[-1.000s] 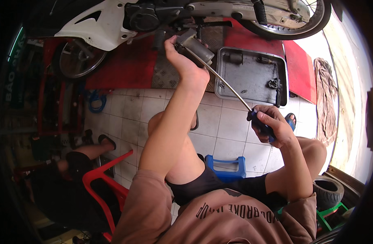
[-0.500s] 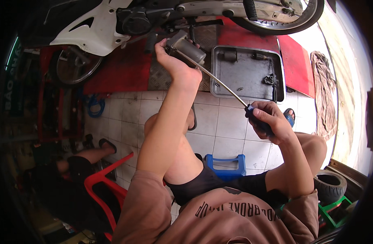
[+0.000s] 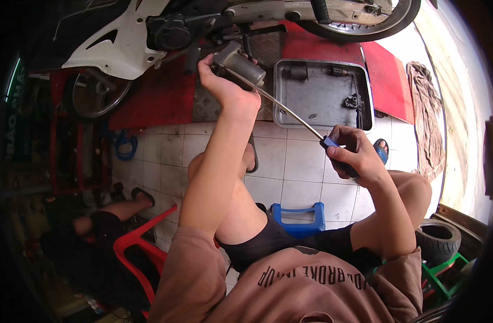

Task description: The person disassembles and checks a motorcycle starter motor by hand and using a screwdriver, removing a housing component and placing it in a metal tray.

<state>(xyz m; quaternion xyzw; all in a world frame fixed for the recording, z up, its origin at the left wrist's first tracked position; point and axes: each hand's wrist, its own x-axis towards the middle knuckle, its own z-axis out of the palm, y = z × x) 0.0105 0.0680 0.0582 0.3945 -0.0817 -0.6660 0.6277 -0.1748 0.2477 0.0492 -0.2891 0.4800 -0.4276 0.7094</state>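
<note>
Head view: tiled workshop floor (image 3: 289, 177), red ramp (image 3: 160, 97) beyond it, white motorcycle (image 3: 122, 37) on ramp. Left hand (image 3: 225, 86) curled tight around grey cylindrical motor part (image 3: 240, 62), held just below motorcycle. Right hand (image 3: 354, 156) fisted on blue-handled long screwdriver (image 3: 289, 110), shaft tip touching part. Metal tray (image 3: 321, 97) right of part. Blue stool (image 3: 300, 215) under person.

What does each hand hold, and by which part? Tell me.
Left hand grips the grey metal motor part around its body. Right hand holds the long screwdriver by its blue-black handle.
</note>
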